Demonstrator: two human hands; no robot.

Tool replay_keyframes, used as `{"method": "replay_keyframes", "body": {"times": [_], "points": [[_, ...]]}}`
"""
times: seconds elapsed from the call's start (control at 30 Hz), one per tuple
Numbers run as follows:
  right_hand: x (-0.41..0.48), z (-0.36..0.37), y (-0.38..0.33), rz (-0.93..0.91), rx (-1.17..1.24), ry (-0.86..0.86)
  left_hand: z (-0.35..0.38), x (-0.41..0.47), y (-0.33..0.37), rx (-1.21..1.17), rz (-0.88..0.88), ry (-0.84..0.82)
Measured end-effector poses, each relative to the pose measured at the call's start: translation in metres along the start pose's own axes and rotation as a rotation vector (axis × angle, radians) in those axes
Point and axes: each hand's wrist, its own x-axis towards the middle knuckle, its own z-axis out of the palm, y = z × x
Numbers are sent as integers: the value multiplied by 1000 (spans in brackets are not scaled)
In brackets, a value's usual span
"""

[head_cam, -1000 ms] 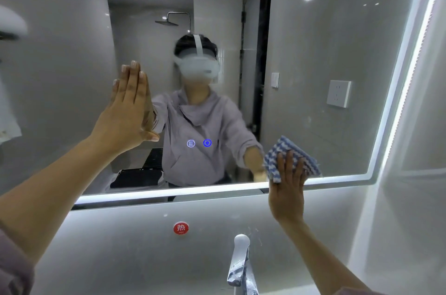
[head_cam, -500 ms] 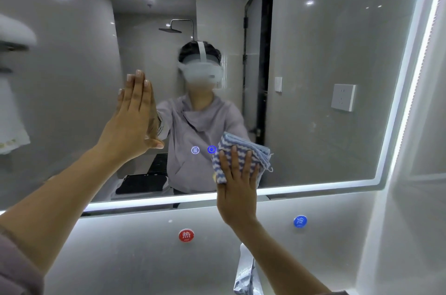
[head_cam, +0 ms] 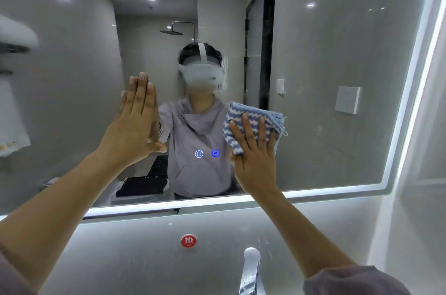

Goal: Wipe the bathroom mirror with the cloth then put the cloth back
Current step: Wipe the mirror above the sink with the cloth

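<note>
the cloth [head_cam: 253,123], a folded blue-and-white striped one, lies flat against the mirror [head_cam: 337,53], just up and to the right of the two lit touch icons [head_cam: 198,154] in the glass. the right grip [head_cam: 255,157] presses it there with straight, spread fingers [head_cam: 245,125]; nothing is curled round it, so this is a released, flat-palm press and not a clench.

a second ago the cloth sat low at the right, almost on the lit bottom edge [head_cam: 193,201] of the mirror. half a second ago it had slid left along that edge until it was beside the icons. now it has risen away from the edge into the middle band of the glass. so the stroke has turned from a sideways pass to an upward one, and the lower strip looks covered.

the left grip [head_cam: 135,125] has stayed where it was, released and flat, fingers together and upright on the glass left of the icons, seemingly as a brace.

by my reading the wiping is mid-course: the upper and far right parts of the mirror likely still need passes, and the area under the bracing palm too. putting the cloth back is not yet begun. below, on the wall above the surface, are a red hot-water sticker [head_cam: 188,241] and the tap [head_cam: 251,268].
</note>
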Motion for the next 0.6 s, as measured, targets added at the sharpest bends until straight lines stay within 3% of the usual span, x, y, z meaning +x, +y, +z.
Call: {"method": "replay_keyframes", "body": {"times": [0.13,0.33,0.4,0.6], "points": [[5,-5,21,34,-30,79,-1,0,1,-8,5,1],[21,-20,78,452,-7,219,-1,0,1,7,6,1],[24,-18,78,471,-41,254,-2,-1,2,20,11,0],[28,-16,60,587,-40,202,-4,-1,4,14,5,-5]]}}
